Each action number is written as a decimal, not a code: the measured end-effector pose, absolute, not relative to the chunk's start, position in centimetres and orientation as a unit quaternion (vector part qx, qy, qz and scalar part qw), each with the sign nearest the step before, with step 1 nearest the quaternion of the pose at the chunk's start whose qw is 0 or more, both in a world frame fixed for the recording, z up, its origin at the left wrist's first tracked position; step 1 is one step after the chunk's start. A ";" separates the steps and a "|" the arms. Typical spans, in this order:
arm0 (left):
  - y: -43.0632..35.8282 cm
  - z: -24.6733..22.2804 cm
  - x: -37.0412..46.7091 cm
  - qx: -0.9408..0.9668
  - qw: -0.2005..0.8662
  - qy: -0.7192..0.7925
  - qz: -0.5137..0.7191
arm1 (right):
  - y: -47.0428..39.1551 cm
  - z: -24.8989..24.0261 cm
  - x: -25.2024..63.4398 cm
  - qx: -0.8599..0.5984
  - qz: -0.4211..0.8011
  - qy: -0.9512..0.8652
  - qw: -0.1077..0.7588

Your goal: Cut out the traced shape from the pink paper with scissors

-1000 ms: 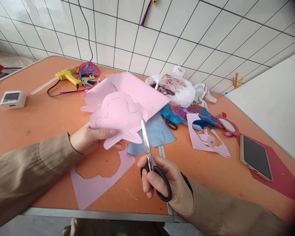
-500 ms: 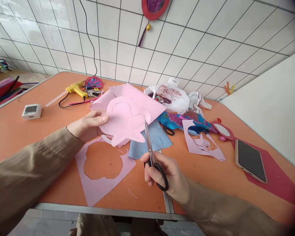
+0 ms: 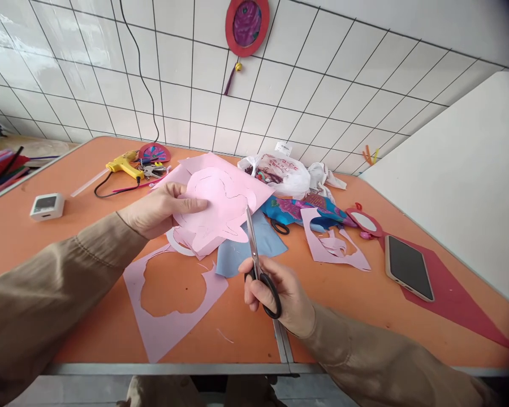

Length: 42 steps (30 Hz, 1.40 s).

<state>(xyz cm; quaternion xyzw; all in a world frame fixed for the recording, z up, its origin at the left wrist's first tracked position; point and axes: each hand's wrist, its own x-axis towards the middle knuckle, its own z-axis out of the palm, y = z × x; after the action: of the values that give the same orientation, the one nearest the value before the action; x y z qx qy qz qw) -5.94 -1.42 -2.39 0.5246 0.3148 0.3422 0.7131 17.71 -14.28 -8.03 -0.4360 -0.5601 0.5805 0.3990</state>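
Observation:
My left hand [image 3: 163,208] pinches the left side of a pink paper cutout [image 3: 214,209], with the thumb on top. The cutout has a rounded, lobed outline with pointed tips at its lower edge and drawn lines on it. My right hand [image 3: 280,291] is closed round the black handles of the scissors [image 3: 254,251]. Their blades point up and touch or nearly touch the cutout's right edge. Larger pink sheets [image 3: 261,191] lie behind the cutout, and a blue sheet [image 3: 271,234] lies under the blades.
Pink offcuts [image 3: 173,336] [image 3: 318,243] lie on the orange table [image 3: 85,316]. A yellow glue gun [image 3: 125,165] and white device [image 3: 46,206] are left. Behind are a plastic bag [image 3: 288,175] and patterned blue cloth [image 3: 280,210]; a phone [image 3: 408,267] is right.
My left hand has shifted its grip further onto the cutout, its thumb now lying flatter across it. The camera view has turned slightly right and up. The scissors remain by the cutout's right edge.

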 end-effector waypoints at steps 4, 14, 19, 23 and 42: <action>-1.8 -2.8 -5.4 0.517 0.721 0.307 0.343 | -14.2 -8.4 17.9 -0.421 0.584 -0.561 0.409; -1.6 -3.0 -5.5 0.505 0.737 0.308 0.328 | -14.1 -8.7 18.1 -0.420 0.587 -0.565 0.401; -2.1 -2.7 -5.5 0.529 0.723 0.310 0.318 | -14.2 -8.6 17.8 -0.446 0.575 -0.559 0.397; -1.9 -1.9 -6.0 0.559 0.696 0.320 0.317 | -14.4 -8.7 17.8 -0.454 0.566 -0.571 0.383; -3.3 -0.7 -4.8 0.614 0.644 0.276 0.363 | -14.7 -9.0 17.9 -0.432 0.551 -0.614 0.365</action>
<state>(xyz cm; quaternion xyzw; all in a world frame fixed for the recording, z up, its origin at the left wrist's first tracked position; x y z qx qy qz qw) -4.83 -3.33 -0.71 0.6142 0.2764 0.3627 0.6440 17.88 -14.66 -8.97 -0.4316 -0.6145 0.5505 0.3648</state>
